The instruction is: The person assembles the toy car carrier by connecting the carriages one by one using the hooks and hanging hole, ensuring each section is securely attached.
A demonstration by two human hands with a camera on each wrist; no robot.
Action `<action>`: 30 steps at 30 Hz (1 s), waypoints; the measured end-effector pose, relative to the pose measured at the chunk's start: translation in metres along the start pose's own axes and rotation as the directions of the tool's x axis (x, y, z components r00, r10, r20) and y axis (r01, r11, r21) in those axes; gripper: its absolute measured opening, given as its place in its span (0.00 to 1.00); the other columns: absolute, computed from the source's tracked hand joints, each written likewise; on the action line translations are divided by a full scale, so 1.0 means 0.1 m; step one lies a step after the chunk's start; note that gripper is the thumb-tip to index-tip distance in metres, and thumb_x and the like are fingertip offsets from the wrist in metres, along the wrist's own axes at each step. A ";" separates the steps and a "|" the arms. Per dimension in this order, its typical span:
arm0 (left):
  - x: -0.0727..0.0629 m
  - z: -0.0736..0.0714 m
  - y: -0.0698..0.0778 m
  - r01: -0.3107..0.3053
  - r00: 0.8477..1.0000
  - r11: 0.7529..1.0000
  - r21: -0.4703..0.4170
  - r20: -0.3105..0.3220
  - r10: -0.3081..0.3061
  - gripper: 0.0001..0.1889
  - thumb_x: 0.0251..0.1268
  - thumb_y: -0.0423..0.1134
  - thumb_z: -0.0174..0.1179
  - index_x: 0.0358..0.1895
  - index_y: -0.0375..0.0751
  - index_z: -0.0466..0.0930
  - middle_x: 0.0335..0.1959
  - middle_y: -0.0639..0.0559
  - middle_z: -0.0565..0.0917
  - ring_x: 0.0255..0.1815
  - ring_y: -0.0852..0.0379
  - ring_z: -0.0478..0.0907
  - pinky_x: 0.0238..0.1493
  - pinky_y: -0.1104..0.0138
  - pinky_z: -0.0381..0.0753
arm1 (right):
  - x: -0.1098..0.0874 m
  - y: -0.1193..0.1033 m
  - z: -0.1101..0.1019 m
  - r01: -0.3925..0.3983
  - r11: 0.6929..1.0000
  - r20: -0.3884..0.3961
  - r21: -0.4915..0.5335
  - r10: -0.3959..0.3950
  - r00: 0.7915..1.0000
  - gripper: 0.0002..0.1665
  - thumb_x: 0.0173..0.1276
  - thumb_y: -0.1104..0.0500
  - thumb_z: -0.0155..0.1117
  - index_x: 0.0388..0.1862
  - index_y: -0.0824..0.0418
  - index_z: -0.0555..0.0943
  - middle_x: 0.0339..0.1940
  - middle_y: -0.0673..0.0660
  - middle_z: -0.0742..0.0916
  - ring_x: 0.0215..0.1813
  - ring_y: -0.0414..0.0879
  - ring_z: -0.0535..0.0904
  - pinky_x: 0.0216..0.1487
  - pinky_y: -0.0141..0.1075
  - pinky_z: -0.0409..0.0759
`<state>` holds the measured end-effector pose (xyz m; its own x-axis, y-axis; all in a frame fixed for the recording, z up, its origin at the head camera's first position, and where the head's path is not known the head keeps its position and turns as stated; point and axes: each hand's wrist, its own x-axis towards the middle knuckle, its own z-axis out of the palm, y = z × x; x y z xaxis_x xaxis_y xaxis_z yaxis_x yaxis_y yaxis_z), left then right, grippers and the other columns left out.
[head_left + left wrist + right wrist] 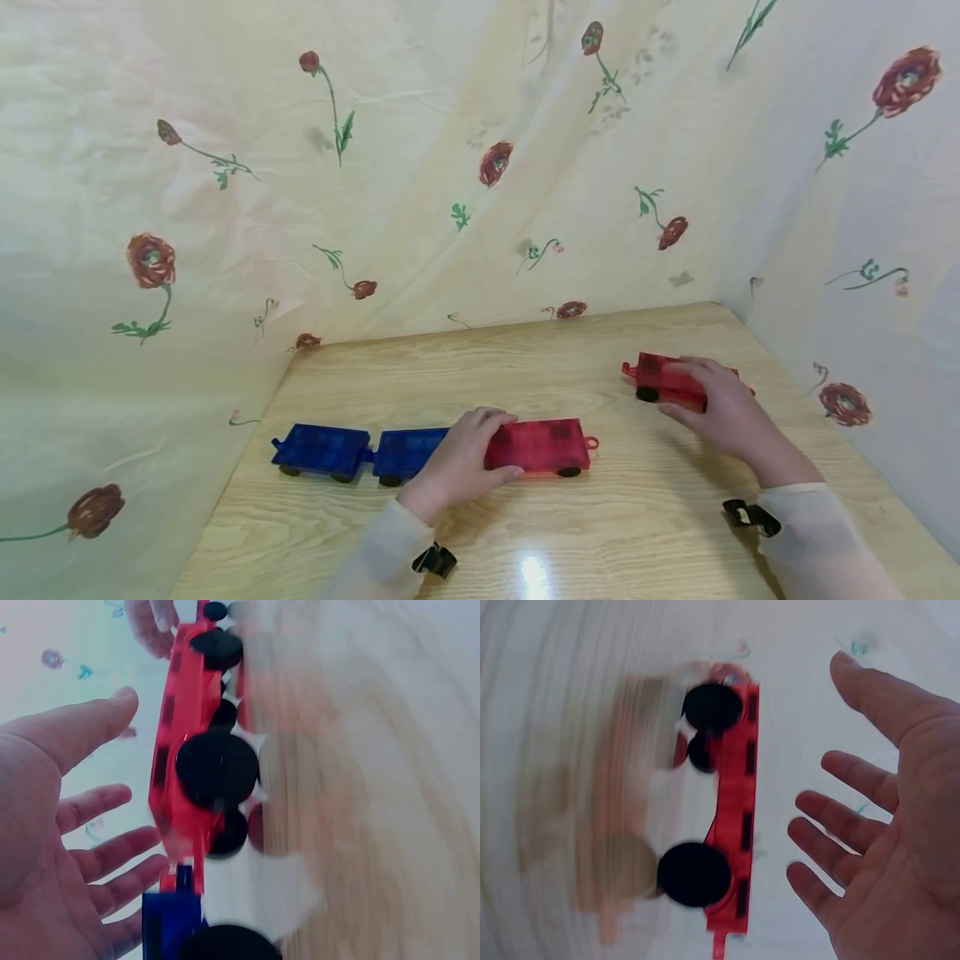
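Head cam has the left hand (468, 457) down at 6 o'clock, right over the spot where a blue car (405, 450) meets the near red car (540, 446). From those fingers the red one sits at 3 o'clock and the blue one at 9. They look spread and relaxed, and the left wrist cam agrees: thumb and fingers wide, not wrapped around anything, tips near the coupling. Can't tell if any fingertip is actually touching.

Right hand (720, 408) is out toward 4 o'clock, with the far red car (656, 371) at its 10 o'clock, partly covered by the fingers in the head shot. Right wrist cam puts that car at the hand's 9 o'clock, fingers and thumb spread wide with a visible gap, so no grip I can see. Contact? Can't say for sure.

Another blue car, the end one (322, 448), sits between 7 and 8 o'clock, hooked to its blue buddy. Black wheels all round.

Surface is a light wood-grain table (337, 542) with a bright glare patch near 6 o'clock. Cream cloth (405, 125) printed with red flowers and green stems goes up behind it at 12 and down both sides, 9 and 3. Pale sleeves, black strap bits at both wrists.
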<state>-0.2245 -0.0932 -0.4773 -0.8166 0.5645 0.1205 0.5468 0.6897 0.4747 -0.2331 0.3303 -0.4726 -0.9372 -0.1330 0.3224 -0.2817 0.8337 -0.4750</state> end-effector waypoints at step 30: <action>0.16 0.17 0.20 -0.068 0.997 0.986 0.154 0.053 0.060 0.35 0.64 0.61 0.73 0.73 0.59 0.76 0.71 0.57 0.74 0.72 0.50 0.71 0.70 0.49 0.75 | -0.04 0.47 -0.07 -0.072 0.983 0.061 -0.170 0.084 0.995 0.45 0.66 0.46 0.78 0.70 0.74 0.73 0.69 0.80 0.71 0.65 0.81 0.65 0.60 0.77 0.64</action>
<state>-0.2234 -0.0625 -0.4802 -0.7713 0.6282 0.1026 0.6228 0.7116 0.3252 -0.2410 0.3736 -0.4904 -0.9684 -0.0955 0.2306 -0.1744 0.9199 -0.3513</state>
